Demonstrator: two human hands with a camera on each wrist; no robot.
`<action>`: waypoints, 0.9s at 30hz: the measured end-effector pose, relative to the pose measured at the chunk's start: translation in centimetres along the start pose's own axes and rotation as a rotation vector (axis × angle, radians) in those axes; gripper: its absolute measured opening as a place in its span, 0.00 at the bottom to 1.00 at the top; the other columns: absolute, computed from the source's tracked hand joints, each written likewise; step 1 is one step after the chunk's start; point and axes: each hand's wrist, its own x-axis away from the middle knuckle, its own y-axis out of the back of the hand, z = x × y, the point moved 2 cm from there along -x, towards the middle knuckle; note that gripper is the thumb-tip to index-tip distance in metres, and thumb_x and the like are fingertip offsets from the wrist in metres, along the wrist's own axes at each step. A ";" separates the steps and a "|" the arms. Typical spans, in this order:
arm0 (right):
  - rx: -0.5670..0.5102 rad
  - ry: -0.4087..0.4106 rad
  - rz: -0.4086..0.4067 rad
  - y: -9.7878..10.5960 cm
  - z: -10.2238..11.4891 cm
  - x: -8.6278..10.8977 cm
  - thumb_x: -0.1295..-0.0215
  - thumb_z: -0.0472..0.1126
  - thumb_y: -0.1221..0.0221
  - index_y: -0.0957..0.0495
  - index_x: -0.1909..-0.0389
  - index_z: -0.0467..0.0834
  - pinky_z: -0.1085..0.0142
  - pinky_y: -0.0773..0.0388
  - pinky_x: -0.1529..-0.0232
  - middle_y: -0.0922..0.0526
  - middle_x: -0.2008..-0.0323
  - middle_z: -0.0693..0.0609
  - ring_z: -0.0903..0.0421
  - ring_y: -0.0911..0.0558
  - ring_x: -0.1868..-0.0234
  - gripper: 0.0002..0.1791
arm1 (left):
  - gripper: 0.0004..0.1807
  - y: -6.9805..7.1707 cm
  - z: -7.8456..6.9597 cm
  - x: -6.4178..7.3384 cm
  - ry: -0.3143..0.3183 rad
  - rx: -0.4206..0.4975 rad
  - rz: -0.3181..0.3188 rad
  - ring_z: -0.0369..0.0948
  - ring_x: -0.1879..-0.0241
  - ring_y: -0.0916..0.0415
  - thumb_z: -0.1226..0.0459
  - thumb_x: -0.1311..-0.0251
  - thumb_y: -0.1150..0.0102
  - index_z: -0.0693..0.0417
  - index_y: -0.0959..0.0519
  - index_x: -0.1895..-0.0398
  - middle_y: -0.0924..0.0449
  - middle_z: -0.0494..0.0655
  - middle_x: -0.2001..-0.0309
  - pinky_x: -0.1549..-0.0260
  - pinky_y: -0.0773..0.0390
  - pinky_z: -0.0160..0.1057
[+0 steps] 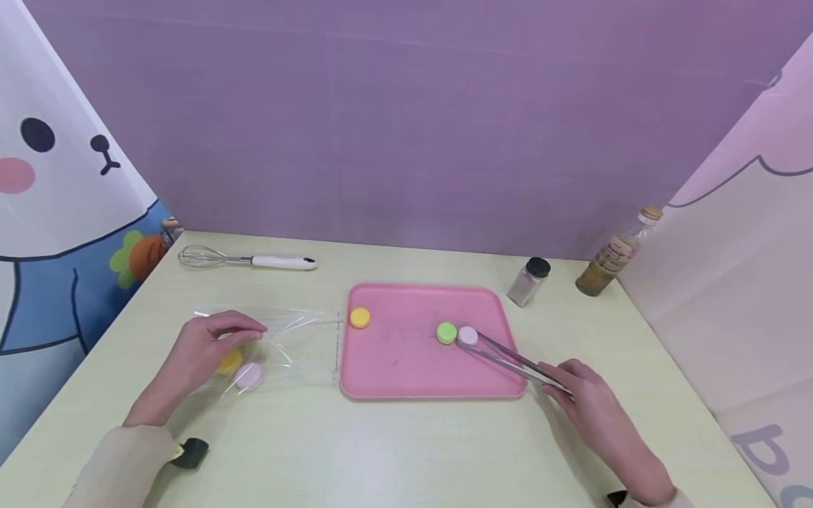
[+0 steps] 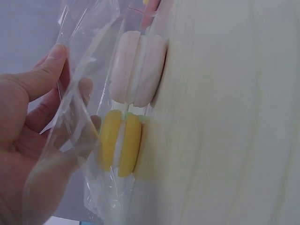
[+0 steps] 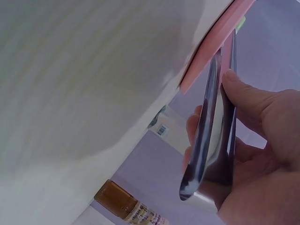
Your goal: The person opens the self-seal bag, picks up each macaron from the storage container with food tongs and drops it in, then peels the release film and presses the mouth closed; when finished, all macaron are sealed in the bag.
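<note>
My left hand pinches the upper side of a clear plastic bag between thumb and fingers. Inside the bag lie a pale pink macaron and a yellow macaron; a bit of green shows behind them in the left wrist view. My right hand grips metal tongs, their tips on either side of a pale lilac macaron on the pink tray. Beside that one sits a green macaron. Another yellow macaron is near the tray's left edge.
A whisk with a white handle lies at the back left. Behind the tray's right corner stands a small black-capped jar. A corked bottle with brown liquid is at the back right, near the wall cloth.
</note>
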 end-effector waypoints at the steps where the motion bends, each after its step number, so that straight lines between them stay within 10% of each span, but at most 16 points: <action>1: -0.002 0.006 -0.005 0.0 0.0 0.0 0.52 0.30 0.24 0.13 0.53 0.38 0.66 0.26 0.74 0.22 0.68 0.54 0.63 0.28 0.70 0.21 | 0.06 0.0 0.0 0.0 0.000 0.001 0.000 0.25 0.57 0.23 0.66 0.35 0.33 0.48 0.11 0.58 0.13 0.42 0.59 0.58 0.28 0.22; 27: -0.020 0.098 -0.063 1.1 1.6 -0.3 0.56 0.27 0.25 0.14 0.52 0.38 0.75 0.29 0.66 0.21 0.66 0.51 0.61 0.26 0.67 0.24 | 0.06 0.0 -0.1 0.1 0.011 -0.010 -0.003 0.24 0.57 0.24 0.65 0.35 0.33 0.47 0.11 0.59 0.13 0.42 0.59 0.58 0.28 0.21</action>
